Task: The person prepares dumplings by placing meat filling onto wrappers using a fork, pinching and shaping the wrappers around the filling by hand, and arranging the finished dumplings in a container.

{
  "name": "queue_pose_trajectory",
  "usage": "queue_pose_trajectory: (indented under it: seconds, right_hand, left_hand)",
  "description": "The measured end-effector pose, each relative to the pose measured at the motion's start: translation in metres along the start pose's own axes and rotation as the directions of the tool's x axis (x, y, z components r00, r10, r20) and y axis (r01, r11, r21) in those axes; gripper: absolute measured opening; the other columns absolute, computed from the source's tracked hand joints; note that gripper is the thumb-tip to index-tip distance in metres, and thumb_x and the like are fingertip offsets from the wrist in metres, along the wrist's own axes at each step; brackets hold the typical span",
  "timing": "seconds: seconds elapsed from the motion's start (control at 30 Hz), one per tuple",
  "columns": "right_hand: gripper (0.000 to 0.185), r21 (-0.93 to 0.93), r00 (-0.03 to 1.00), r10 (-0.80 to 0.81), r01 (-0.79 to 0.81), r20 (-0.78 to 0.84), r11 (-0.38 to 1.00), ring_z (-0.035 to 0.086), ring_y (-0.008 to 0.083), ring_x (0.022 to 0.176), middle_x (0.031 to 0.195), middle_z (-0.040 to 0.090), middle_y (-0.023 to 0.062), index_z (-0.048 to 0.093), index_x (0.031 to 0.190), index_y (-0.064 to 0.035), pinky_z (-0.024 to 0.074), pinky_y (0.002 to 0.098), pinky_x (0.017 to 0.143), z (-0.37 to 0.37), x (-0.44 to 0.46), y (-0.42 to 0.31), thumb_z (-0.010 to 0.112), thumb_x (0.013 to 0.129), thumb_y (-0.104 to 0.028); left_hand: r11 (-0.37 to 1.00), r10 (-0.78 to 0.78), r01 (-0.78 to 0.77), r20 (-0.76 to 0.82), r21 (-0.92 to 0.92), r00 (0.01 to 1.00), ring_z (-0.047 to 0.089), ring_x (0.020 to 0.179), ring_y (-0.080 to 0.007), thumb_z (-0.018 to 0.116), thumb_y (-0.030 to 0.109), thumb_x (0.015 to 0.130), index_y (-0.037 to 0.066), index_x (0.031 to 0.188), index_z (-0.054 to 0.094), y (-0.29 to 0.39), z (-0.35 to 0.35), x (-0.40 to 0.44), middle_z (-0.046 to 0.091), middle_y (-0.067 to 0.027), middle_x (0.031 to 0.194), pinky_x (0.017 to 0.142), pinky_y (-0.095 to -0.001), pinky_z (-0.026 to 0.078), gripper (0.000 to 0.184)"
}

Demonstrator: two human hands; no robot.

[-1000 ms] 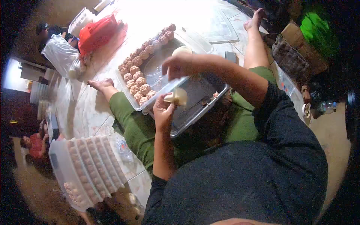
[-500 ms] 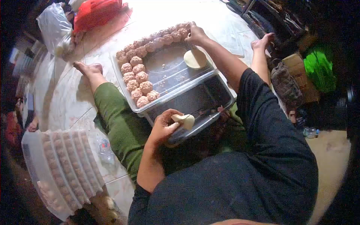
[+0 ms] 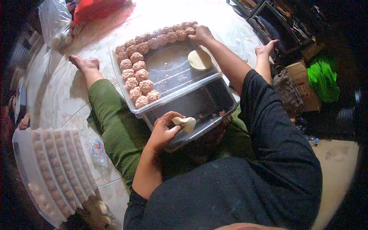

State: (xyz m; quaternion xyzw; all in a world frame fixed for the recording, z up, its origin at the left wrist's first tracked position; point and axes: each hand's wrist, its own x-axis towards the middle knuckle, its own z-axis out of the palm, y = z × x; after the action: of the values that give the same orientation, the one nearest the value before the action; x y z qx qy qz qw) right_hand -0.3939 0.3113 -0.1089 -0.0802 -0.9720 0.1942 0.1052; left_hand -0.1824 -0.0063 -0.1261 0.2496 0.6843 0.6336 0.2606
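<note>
Between the thumb and fingers of my left hand is a pale round dough wrapper, bent up at its edge. My right hand is at the far right corner of a clear plastic lid, its fingers closed round a bumpy meatball at the end of the back row. Meatballs line the lid's back and left sides. A flat pale dough disc lies on the lid near my right forearm. Under the lid is a clear plastic box with small meat scraps inside.
To the left rises a stack of clear containers filled with meatballs, beside a plastic bottle. My outstretched legs flank the box on the tiled floor. A white bag and a red bag sit behind; a green bag is at right.
The view has shifted slightly. My right hand's fingers have come down lower round the end meatball. My left hand keeps its hold on the wrapper.
</note>
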Motion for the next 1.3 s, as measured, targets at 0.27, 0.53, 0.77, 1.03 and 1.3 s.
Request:
queue_pose_trajectory:
  seconds: [0.27, 0.53, 0.77, 1.03, 1.3]
  right_hand:
    - [0.039, 0.195, 0.976, -0.121, 0.156, -0.180, 0.968, 0.062, 0.0293, 0.080, 0.081, 0.063, 0.0174, 0.050, 0.097, -0.0002, 0.0491, 0.0362, 0.071, -0.015, -0.029, -0.015, 0.068, 0.067, -0.016]
    - [0.044, 0.117, 0.994, 0.002, 0.010, -0.108, 0.993, 0.063, 0.0276, 0.080, 0.088, 0.062, 0.0169, 0.037, 0.107, -0.0008, 0.0501, 0.0355, 0.070, -0.013, -0.017, -0.011, 0.062, 0.070, -0.004]
    - [0.045, 0.032, 0.971, -0.021, 0.030, -0.237, 0.999, 0.063, 0.0271, 0.083, 0.102, 0.058, 0.0173, 0.035, 0.112, -0.0004, 0.0516, 0.0336, 0.073, 0.012, -0.005, 0.017, 0.061, 0.075, -0.007]
    - [0.021, 0.537, 0.704, -0.370, -0.018, 0.606, 0.844, 0.060, 0.0094, 0.068, 0.082, 0.063, 0.0046, 0.065, 0.092, -0.0049, 0.0493, 0.0216, 0.058, -0.121, -0.149, -0.081, 0.060, 0.083, -0.023]
    - [0.030, 0.141, 0.332, -0.270, 0.364, 0.904, 0.921, 0.061, 0.0291, 0.084, 0.091, 0.063, 0.0180, 0.060, 0.102, -0.0011, 0.0468, 0.0381, 0.072, 0.014, -0.213, -0.058, 0.061, 0.075, -0.016]
  left_hand:
    - [0.992, -0.072, 0.073, 0.011, -0.099, 0.997, 0.055, 0.079, -0.0089, 0.062, 0.002, 0.076, 0.003, 0.092, 0.057, 0.006, 0.003, 0.003, 0.062, -0.0029, 0.084, 0.072, -0.0252, 0.045, 0.017]
    - [0.991, -0.073, 0.074, 0.008, -0.109, 0.997, 0.055, 0.079, -0.0077, 0.062, 0.001, 0.075, 0.003, 0.092, 0.057, 0.006, 0.005, 0.002, 0.062, -0.0023, 0.084, 0.071, -0.0239, 0.045, 0.018]
    - [0.990, 0.044, -0.044, -0.007, -0.136, 0.999, 0.054, 0.077, -0.0073, 0.061, 0.001, 0.073, 0.004, 0.091, 0.056, 0.002, 0.001, 0.002, 0.058, -0.0004, 0.081, 0.070, -0.0224, 0.044, 0.019]
    - [0.872, 0.398, -0.303, -0.197, 0.384, 0.896, 0.059, 0.072, -0.0195, 0.066, -0.002, 0.067, 0.004, 0.086, 0.059, 0.037, -0.023, -0.023, 0.060, -0.0096, 0.079, 0.065, -0.0284, 0.046, 0.021]
    - [0.687, 0.697, -0.396, -0.400, 0.609, 0.596, 0.058, 0.072, -0.0250, 0.069, 0.002, 0.067, 0.005, 0.077, 0.048, 0.031, -0.049, -0.026, 0.058, -0.0105, 0.081, 0.067, -0.0303, 0.046, 0.023]
